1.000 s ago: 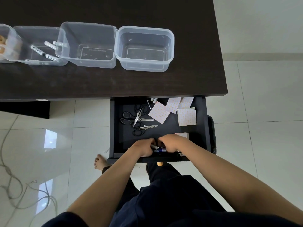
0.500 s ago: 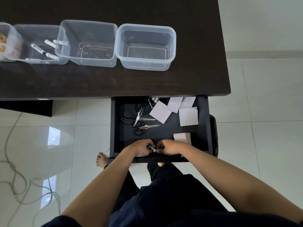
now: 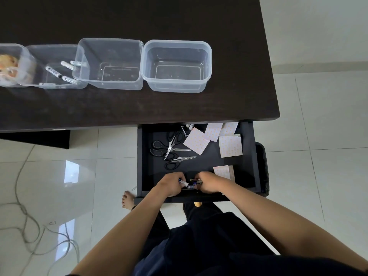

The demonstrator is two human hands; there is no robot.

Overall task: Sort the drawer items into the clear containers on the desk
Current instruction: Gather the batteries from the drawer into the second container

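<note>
The black drawer (image 3: 140,156) stands pulled out under the dark desk (image 3: 229,100). Both hands work at its front edge. My left hand (image 3: 171,184) grips small cylindrical batteries (image 3: 184,183), a white tip poking out. My right hand (image 3: 209,182) curls round more batteries (image 3: 196,181), dark with blue and gold. Three black-handled scissors (image 3: 172,149) lie mid-drawer. Patterned paper squares (image 3: 230,148) lie at the back and right. Four clear containers line the desk: two without contents (image 3: 176,65) (image 3: 109,64), one with batteries (image 3: 53,66), one with orange items (image 3: 10,64).
A few small batteries (image 3: 187,128) lie at the drawer's back edge. A black bin (image 3: 262,168) stands right of the drawer. Cables (image 3: 25,216) trail over the white tiled floor at left. My bare foot (image 3: 127,200) rests beside the drawer front.
Both hands stayed at the drawer front, gathering batteries; they shifted slightly toward the front edge and closer together. The head camera tilted a little.
</note>
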